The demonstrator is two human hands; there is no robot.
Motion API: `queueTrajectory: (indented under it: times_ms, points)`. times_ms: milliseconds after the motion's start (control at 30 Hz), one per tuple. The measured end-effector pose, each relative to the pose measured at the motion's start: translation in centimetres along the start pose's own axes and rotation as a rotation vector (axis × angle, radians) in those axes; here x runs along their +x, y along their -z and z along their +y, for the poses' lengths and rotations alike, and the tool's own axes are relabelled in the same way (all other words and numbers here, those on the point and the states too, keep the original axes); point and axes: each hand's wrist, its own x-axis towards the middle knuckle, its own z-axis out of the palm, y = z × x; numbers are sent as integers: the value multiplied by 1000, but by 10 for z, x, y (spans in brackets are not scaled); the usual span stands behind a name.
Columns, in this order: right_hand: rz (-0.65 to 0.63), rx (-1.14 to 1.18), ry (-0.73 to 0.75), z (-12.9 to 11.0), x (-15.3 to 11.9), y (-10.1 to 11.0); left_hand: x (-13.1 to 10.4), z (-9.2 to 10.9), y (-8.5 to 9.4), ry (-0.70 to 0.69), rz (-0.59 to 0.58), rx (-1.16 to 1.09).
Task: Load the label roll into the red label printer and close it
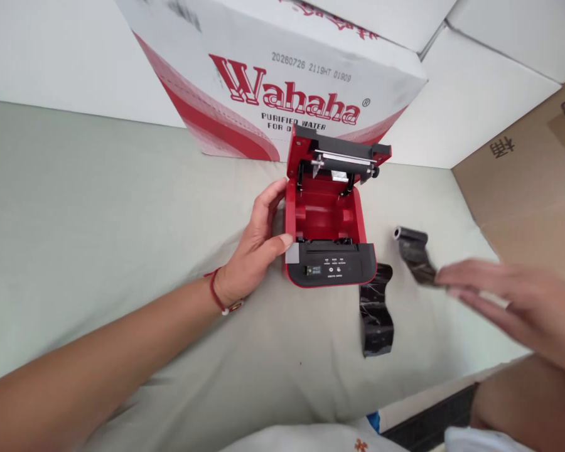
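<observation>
A small red and black printer (pixel 331 262) sits on the pale green cloth with its lid (pixel 343 150) raised. Its red inner compartment shows no roll. My left hand (pixel 258 251) grips the left side of the body, thumb on the front corner and fingers along the side wall. To the right of the printer is a small roll of black ribbon (pixel 413 236), partly unwound. The fingertips of my right hand (pixel 513 301), blurred by motion, pinch the roll's loose end. A crumpled black strip (pixel 376 320) lies by the printer's front right corner, one end hidden by it.
Behind the printer stands a white and red Wahaha water carton (pixel 245 119), close to the raised lid. A brown cardboard box (pixel 537 169) is at the right. The green cloth (pixel 98 207) extends to the left. My legs are at the near edge.
</observation>
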Motion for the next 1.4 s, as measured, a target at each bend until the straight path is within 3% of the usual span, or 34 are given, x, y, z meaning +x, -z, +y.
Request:
queueTrajectory:
  times_ms: [67,100,267,433,500,567,667,767,933,1067,1200,1400]
  points:
    - [-265,49,2,-9,-2,-9,0,1,-2,8,19,3]
    - [-319,73,-11,-12,2,-13,-1,2,-2,11,25,8]
    - [-102,90,-90,-26,52,-42,0,1,-1,-9,8,-14]
    - [-303,-52,-150,-36,88,-68,1,-1,1,-19,-17,-33]
    - [-366,-58,-111,-38,82,-60,1,-1,0,-10,-14,-30]
    - [-396,10,15,-41,69,-38,1,0,0,2,-2,-17]
    - [-312,102,247,-51,54,0,0,1,-1,28,5,2]
    - [-169,138,280,-69,69,18,-1,1,0,42,-2,2]
    - [-9,13,92,-99,139,-10,-1,1,0,12,13,38]
    - [-71,-229,-106,-110,179,-34,-1,3,0,5,2,60]
    - [-108,-282,-171,-114,193,-39,-1,5,0,7,-4,75]
    - [17,-180,-170,-103,202,-58,1,2,-2,-71,19,182]
